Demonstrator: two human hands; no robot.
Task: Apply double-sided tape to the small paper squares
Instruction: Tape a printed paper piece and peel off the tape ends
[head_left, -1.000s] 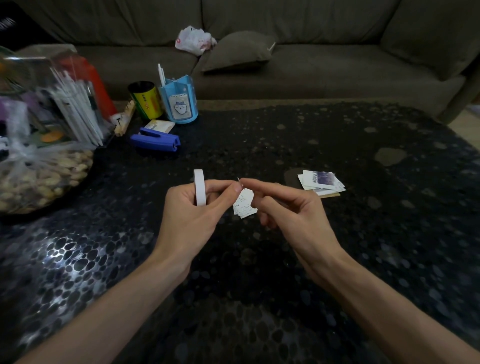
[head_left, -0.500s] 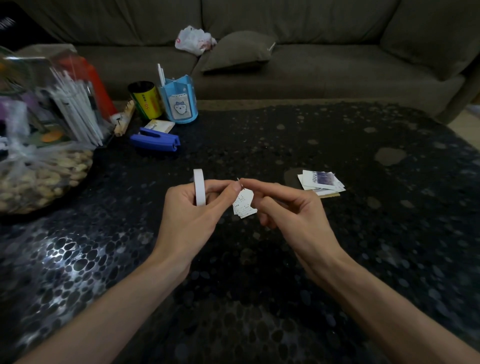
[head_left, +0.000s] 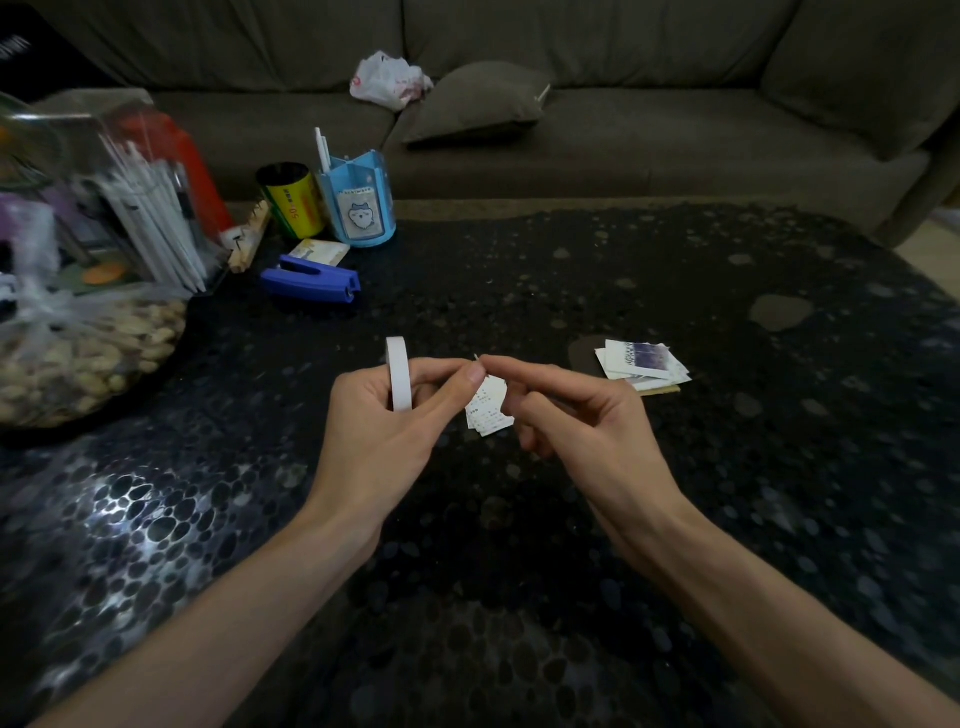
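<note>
Past a blue stapler (head_left: 311, 280) at the far left of the dark table (head_left: 571, 270), the left hand (head_left: 384, 426) is curled round a white tape roll (head_left: 399, 374) standing on edge, its thumb stretched right. The thumb meets the right hand (head_left: 582, 431), whose thumb and forefinger pinch the top of a small paper square (head_left: 488, 410) hanging between both hands above the table. To the right a pile of paper squares (head_left: 641, 364) lies on the table.
</note>
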